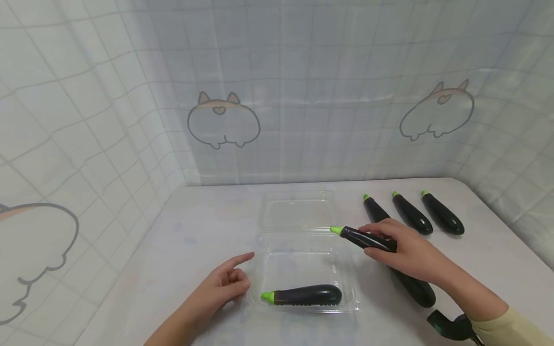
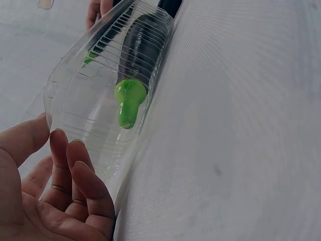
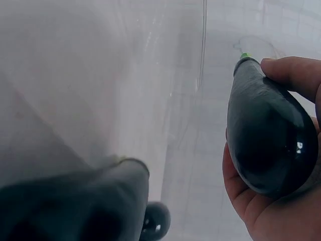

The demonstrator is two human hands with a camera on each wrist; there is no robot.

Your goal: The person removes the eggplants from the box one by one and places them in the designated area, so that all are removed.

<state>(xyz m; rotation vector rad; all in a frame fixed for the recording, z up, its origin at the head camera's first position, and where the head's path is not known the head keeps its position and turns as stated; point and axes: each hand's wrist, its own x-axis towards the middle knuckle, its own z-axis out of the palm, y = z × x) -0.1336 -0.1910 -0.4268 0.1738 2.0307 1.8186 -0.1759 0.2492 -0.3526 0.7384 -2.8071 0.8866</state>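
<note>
My right hand (image 1: 402, 245) grips a glossy black eggplant (image 1: 363, 239) with a bright green stem. The eggplant is above the right side of an open clear plastic box (image 1: 298, 269), stem pointing left. In the right wrist view its rounded end (image 3: 273, 135) lies between thumb and fingers. A second eggplant (image 1: 307, 295) lies along the box's near side, its green stem (image 2: 130, 100) to the left. Beside the box's left edge is my left hand (image 1: 225, 283), index finger extended, other fingers loosely bent; in the left wrist view fingertips (image 2: 59, 140) touch the rim.
Several more eggplants lie on the right of the white table: two (image 1: 413, 214) (image 1: 443, 214) behind my right hand, others (image 1: 375, 209) (image 1: 415, 288) partly hidden by it. The clear lid (image 1: 298, 211) lies flat behind the box. A patterned curtain (image 1: 303, 96) surrounds the table.
</note>
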